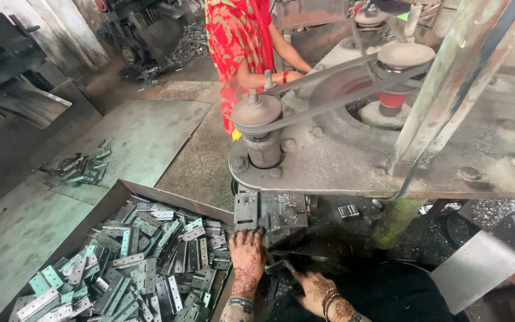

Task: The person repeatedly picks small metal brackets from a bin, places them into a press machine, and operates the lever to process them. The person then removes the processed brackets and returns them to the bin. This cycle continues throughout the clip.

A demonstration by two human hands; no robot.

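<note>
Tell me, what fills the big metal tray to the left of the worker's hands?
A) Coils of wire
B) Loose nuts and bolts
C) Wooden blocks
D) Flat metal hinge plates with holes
D: the tray is heaped with flat hinge plates, grey and pale green, each with small holes; the left hand rests at its right edge, by the machine's metal block.

left hand [247, 253] fingertips: hidden under die block [272, 216] | co-worker [239, 53]: head cut off
</note>
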